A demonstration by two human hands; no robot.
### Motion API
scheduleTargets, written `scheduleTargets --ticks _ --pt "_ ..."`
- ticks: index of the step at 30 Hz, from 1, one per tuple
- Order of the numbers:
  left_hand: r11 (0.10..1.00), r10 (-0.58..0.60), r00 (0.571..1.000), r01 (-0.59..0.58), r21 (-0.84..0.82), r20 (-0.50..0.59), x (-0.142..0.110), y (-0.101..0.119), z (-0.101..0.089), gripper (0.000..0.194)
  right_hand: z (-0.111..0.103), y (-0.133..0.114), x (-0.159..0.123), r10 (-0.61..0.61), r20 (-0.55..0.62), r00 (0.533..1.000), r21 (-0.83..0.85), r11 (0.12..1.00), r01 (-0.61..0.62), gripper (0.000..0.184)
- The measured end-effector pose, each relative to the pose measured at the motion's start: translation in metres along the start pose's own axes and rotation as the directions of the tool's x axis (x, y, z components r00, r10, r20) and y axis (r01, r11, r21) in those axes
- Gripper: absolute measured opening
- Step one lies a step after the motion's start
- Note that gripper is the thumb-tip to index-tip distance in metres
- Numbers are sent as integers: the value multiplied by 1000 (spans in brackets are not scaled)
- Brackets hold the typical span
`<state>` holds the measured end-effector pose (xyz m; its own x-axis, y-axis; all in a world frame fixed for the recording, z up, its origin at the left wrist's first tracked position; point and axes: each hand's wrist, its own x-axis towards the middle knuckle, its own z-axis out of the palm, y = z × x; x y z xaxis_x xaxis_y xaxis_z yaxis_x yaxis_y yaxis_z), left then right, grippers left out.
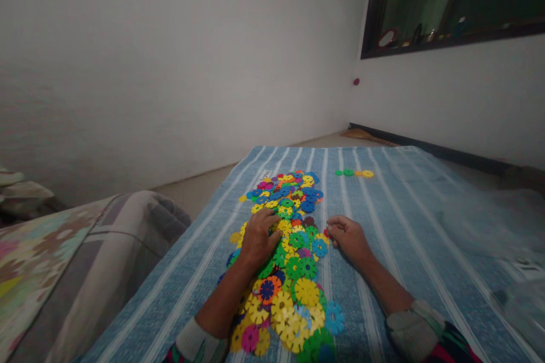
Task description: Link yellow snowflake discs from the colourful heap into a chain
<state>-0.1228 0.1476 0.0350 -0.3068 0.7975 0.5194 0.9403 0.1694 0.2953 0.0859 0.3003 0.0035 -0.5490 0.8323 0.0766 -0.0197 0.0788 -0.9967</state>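
Here's the heap of notched, flower-shaped discs [293, 265], yellow, green, blue, orange and pink, overlapping in a long band down the striped cloth [385, 198]! Yellows crowd the near end, blues gather farther up. And apart, far right, a short row of discs [348, 172] lies flat: greens, then orange and yellow.

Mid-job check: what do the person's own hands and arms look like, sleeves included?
The left hand and right hand are ungloved, with bare forearms. Each sleeve ends in a light grey cuff; beyond it, the fabric is dark with pinkish-red and greenish patterning. No cables show.
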Motion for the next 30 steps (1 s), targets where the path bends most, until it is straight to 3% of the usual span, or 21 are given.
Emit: scheduleTargets --ticks 10,17,23,30 --pt "989 84 996 -88 116 37 -1 5 -4 22 1 -2 -1 19 -6 1000 0 1000 -19 26" --pt "994 101 995 -101 47 5 -1 9 -6 20 0 -2 0 3 -7 1000 -6 1000 -3 27" --pt "997 -43 999 44 -57 14 1 14 -9 14 0 0 0 8 0 1000 -15 1000 -8 26" --pt "951 -239 970 241 -196 33 2 22 -16 15 0 -2 -1 3 -10 1000 -11 1000 -3 25"
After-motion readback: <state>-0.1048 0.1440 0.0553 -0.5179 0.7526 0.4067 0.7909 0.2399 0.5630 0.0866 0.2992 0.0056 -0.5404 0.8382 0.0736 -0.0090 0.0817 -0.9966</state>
